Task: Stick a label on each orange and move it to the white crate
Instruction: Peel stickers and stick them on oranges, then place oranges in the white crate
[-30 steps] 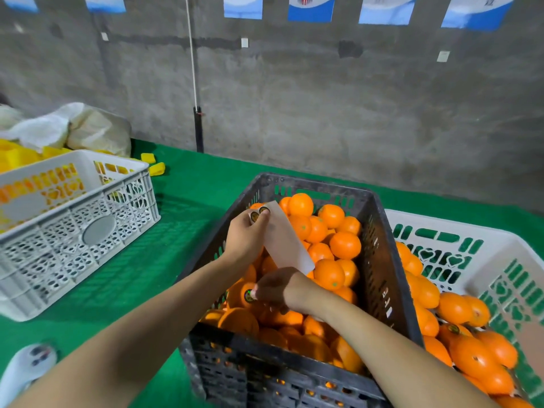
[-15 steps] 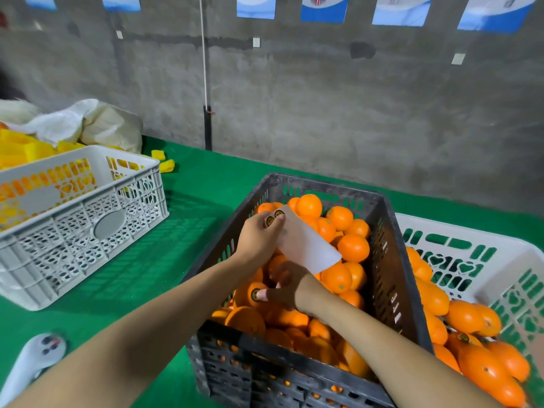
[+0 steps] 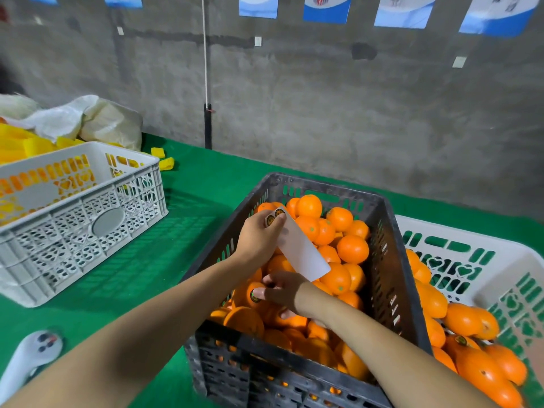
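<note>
The left hand [image 3: 259, 241] pinches a long white paper sticker strip [image 3: 304, 254]. The right hand [image 3: 284, 293] grips a round stickered orange [image 3: 250, 291] inside the near black plastic crate [image 3: 323, 187].

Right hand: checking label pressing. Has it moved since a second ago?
No. Right hand stays on the labelled orange, same spot beside the black crate's left wall.

I judge this a fruit packing room of warehouse type. Grounds: bare concrete wall [image 3: 323, 113] hung with blue-and-white notices [image 3: 326, 8]; green-covered table [image 3: 200, 184]; black plastic crate [image 3: 393, 260] heaped with oranges [image 3: 352, 248]; white crate [image 3: 459, 240] beside it holding more; woven sacks [image 3: 109, 125] piled at the far left.
</note>
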Demonstrator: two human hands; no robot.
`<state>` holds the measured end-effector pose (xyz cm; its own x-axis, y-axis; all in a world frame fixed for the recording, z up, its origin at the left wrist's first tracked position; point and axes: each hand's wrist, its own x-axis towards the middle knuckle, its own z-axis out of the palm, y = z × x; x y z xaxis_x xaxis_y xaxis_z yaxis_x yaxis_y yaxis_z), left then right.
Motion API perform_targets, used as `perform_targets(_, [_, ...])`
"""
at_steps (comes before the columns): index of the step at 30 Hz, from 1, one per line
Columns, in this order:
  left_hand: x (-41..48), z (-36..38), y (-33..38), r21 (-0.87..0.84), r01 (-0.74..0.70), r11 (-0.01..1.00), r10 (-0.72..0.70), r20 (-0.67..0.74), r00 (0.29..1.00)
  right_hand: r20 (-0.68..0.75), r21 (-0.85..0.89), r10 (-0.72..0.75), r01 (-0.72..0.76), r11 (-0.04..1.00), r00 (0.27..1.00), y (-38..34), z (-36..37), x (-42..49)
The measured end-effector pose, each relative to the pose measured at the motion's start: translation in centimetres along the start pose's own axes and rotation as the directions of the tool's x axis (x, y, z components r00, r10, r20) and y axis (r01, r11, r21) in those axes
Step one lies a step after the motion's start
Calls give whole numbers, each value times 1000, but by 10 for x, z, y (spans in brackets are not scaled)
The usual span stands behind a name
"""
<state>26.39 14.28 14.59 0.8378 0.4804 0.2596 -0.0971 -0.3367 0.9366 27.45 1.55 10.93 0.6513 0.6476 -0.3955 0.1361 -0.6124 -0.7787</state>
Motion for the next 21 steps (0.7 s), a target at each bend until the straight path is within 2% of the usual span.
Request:
perform_targets(4, [0, 1, 0, 7, 5, 1000, -5, -8, 1000, -32, 158, 77, -71, 985, 997, -1, -2, 0])
perform_targets(6, [0, 1, 0, 12, 6, 1000, -6, -6, 1000, -34, 81, 102, -99, 992, 994, -5, 0, 0])
perform_targets(8, [0, 1, -1, 10, 4, 1000, -4, -3, 1000, -30, -17, 59, -59, 998, 998, -5, 3, 1])
perform_targets(10, [1, 2, -1, 15, 0, 1000, 0, -1, 1000, -24, -34, 5, -6, 999, 1000, -2, 3, 0])
perform_targets(15, [4, 3, -8, 5, 6, 1000, -6, -10, 1000, -26, 185, 6, -1, 983, 1000, 3, -2, -1])
perform_targets(21, [5, 3, -9, 4, 24, 1000, -23, -33, 999, -32, 224, 26, -18, 974, 999, -1, -1, 0])
